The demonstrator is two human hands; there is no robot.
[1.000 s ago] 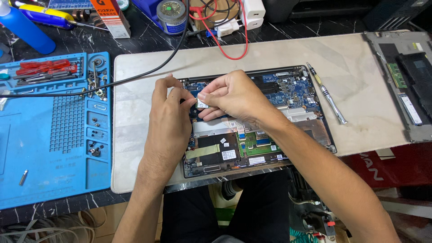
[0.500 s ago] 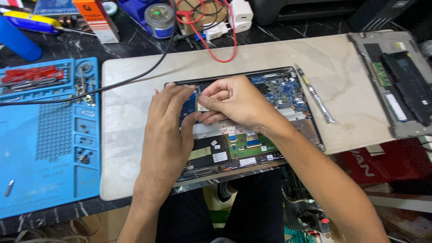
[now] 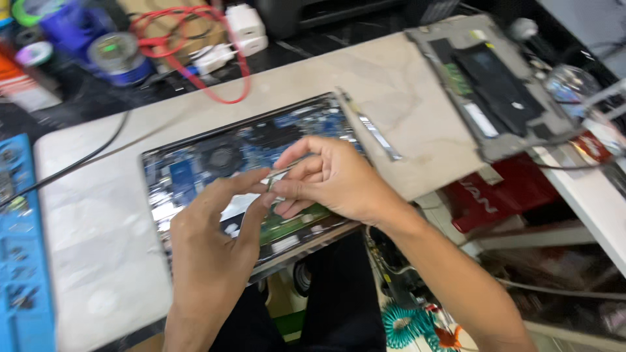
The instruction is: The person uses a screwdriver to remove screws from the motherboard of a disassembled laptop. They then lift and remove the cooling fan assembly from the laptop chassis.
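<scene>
Both hands are meeting over the middle of the opened laptop (image 3: 248,176). Right hand (image 3: 332,179) is pinching a small thin silvery part (image 3: 282,175) btwn thumb & forefinger, other fingers curled under; grip nearly closed on it. Left hand (image 3: 212,241) is reaching in from the near side, index & thumb tips touching the same part's left end, lightly pinched too. The part is sitting just above the board, approx mid-laptop, near the dark fan; too blurred to say what kind of part it is.

Vs. a sec ago: hands were pressed flat & low on the board, now fingertips are raised w/ the part btwn them, so it looks lifted free of its seat, i.e. coming out rather than being pushed in. View has also swung right.

Outward: laptop is lying on a pale marble-look surface (image 3: 98,234). A slim metal tool (image 3: 375,127) is lying just right of it, the removed bottom cover (image 3: 495,85) far right. Red cable (image 3: 228,58) & white charger (image 3: 244,26) at the far edge, blue work mat (image 3: 23,274) at left.
</scene>
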